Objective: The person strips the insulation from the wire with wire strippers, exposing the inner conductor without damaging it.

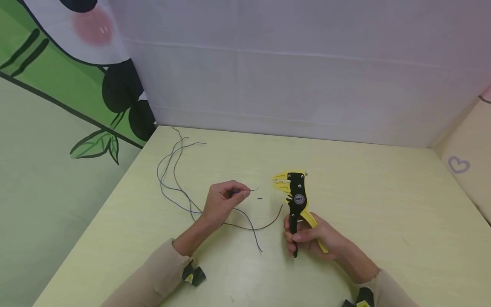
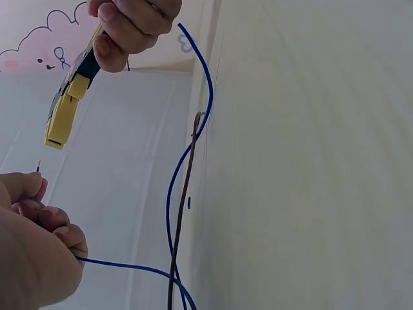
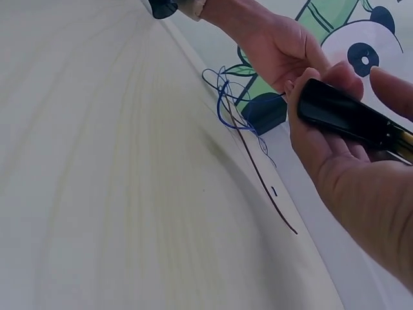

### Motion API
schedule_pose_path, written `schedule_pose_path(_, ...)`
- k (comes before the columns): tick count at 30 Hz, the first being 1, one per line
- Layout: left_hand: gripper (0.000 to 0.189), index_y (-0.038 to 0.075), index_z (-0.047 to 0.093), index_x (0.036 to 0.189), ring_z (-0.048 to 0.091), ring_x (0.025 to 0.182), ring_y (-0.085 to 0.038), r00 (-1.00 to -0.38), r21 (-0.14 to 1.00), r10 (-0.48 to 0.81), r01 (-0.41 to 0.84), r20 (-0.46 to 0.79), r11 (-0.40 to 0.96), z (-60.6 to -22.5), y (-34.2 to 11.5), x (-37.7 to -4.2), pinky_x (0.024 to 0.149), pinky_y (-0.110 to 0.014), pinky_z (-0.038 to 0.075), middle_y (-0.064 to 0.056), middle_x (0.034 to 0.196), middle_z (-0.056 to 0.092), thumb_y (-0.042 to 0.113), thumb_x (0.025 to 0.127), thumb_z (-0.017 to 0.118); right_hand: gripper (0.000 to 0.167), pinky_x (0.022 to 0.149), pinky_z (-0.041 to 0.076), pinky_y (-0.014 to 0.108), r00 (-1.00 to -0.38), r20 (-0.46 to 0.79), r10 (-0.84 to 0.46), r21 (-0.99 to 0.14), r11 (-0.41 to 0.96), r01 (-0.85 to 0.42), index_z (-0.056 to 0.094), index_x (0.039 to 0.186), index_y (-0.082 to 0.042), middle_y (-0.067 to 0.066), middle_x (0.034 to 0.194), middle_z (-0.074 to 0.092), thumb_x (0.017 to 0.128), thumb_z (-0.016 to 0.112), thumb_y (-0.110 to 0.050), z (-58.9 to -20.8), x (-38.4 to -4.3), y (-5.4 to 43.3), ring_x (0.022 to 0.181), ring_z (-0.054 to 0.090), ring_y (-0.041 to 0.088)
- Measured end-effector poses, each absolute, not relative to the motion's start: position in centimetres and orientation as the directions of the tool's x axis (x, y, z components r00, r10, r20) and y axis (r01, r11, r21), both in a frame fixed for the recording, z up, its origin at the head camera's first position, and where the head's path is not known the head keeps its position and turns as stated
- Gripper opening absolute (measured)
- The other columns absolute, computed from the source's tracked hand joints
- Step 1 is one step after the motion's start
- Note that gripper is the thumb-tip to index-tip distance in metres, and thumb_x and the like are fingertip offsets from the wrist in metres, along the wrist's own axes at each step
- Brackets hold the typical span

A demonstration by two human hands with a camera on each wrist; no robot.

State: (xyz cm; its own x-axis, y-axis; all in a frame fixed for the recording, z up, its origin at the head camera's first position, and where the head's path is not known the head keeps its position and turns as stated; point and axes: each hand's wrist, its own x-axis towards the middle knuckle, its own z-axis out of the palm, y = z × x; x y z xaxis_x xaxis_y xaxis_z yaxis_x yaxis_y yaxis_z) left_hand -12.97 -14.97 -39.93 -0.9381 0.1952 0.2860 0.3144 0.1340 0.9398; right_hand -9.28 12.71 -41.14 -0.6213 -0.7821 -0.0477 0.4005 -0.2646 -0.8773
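Between thumb and fingertips, my left hand pinches a thin blue wire. A short tip with a pale, bare-looking end sticks out past the fingers. My right hand grips a black and yellow wire stripper by its handles, head up and jaws toward the left hand. In the head view a gap lies between the jaws and the wire tip. The right wrist view shows the black handle across the palm. On the table between the hands lies a tiny blue piece, like cut insulation.
Loose blue and brown wires loop across the left of the pale wooden table. One brown wire curves below the left hand toward the stripper. White cloth hangs behind the table, and a panda-print cloth covers the left side.
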Motion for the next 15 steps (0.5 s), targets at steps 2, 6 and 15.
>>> schedule_pose_path(2,0.012,-0.009,0.071,0.098,0.048,0.068,-0.005,-0.939,0.942,0.197,0.309,0.282,0.126,-39.9,-15.0,-13.0,0.059,-0.018,0.040,-0.031,0.086,0.065,0.001,0.092,0.067,0.027,0.082,0.054,0.033,-0.609,-0.040,-0.792,-0.868,-0.275,0.413,0.055,0.109,-0.009,-0.001,0.087,0.065,0.091,0.046,0.009,-41.1,-9.2,13.0,0.079,0.061,0.016)
schedule_pose_path(6,0.014,-0.009,0.071,0.099,0.049,0.069,-0.005,-0.943,0.947,0.196,0.296,0.269,0.128,-39.8,-15.0,-13.1,0.060,-0.017,0.041,-0.030,0.089,0.067,0.001,0.092,0.067,0.030,0.086,0.054,0.034,-0.600,-0.022,-0.800,-0.856,-0.295,0.424,0.056,0.113,-0.009,-0.001,0.092,0.067,0.091,0.045,0.010,-41.3,-9.1,13.6,0.085,0.063,0.016)
schedule_pose_path(15,0.014,-0.005,0.072,0.102,0.050,0.072,-0.006,-0.951,0.951,0.198,0.270,0.239,0.148,-39.8,-15.1,-13.3,0.062,-0.018,0.043,-0.031,0.094,0.067,0.005,0.094,0.066,0.036,0.093,0.055,0.042,-0.652,-0.030,-0.758,-0.849,-0.324,0.416,0.056,0.121,-0.008,0.001,0.102,0.071,0.091,0.044,0.009,-41.6,-8.7,15.4,0.092,0.069,0.018)
